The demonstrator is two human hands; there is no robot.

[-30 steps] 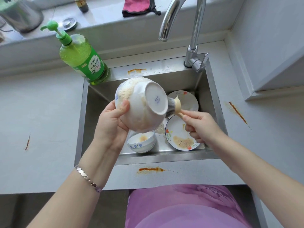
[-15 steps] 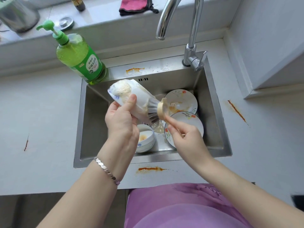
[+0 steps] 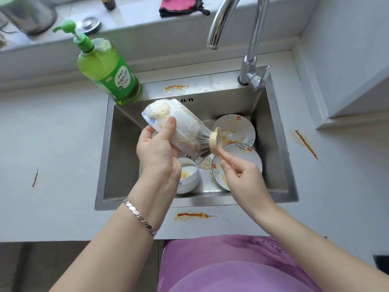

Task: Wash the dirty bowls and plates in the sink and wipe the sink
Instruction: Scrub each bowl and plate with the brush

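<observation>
The left grip (image 3: pixel 157 152) clasps a foam-covered white ceramic bowl (image 3: pixel 179 127), tilted on its side above the stainless steel sink (image 3: pixel 122 161), with the thumb on the outer wall. The right grip (image 3: pixel 242 178) pinches the beige handle of a dark-bristled dish brush (image 3: pixel 214 141). The bristles press against the bowl's base. A small blue-trimmed white bowl (image 3: pixel 189 178), a far floral white plate (image 3: pixel 237 127) and a near floral white plate (image 3: pixel 242 152) lie in the basin. A green detergent pump bottle (image 3: pixel 109 74) stands at the sink's rear left corner.
</observation>
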